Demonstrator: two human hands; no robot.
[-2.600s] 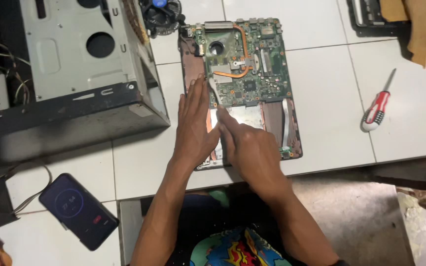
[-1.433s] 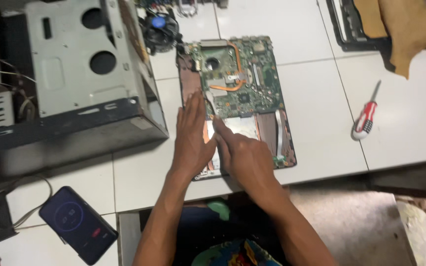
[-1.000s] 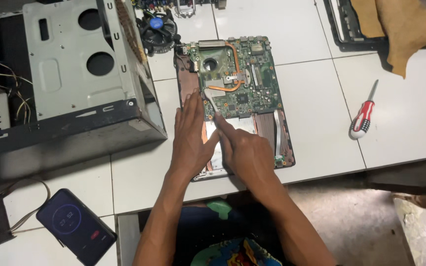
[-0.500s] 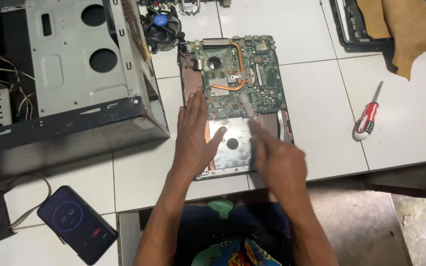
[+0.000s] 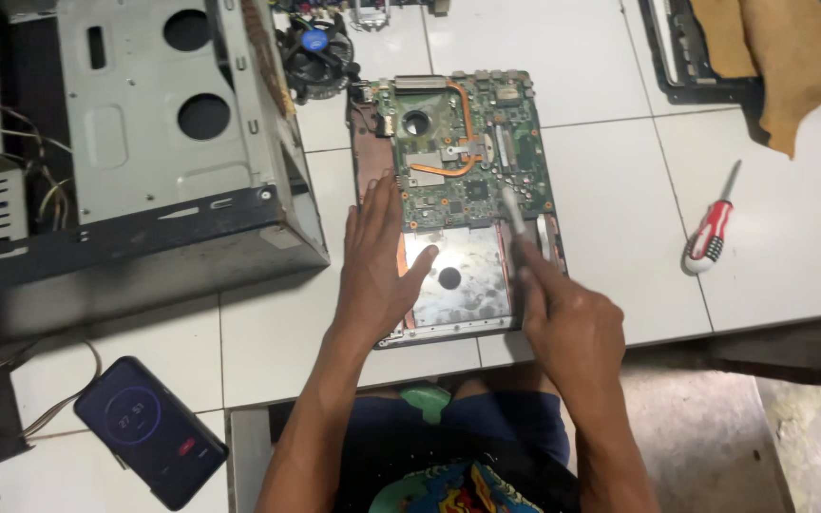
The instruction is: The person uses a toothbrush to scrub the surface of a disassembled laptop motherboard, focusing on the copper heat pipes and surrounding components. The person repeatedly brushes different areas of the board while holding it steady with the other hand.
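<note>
Our left hand (image 5: 377, 261) lies flat, fingers together, on the left edge of the opened laptop base (image 5: 458, 195) at the tiled floor's near edge; our right hand (image 5: 563, 318), fingers clamped on a slim metal tool (image 5: 512, 209), touches its green circuit board (image 5: 467, 142).

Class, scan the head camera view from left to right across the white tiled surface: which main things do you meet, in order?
Smartphone → open desktop computer case → left hand → green laptop motherboard → right hand → red-handled screwdriver → tan cloth.
</note>
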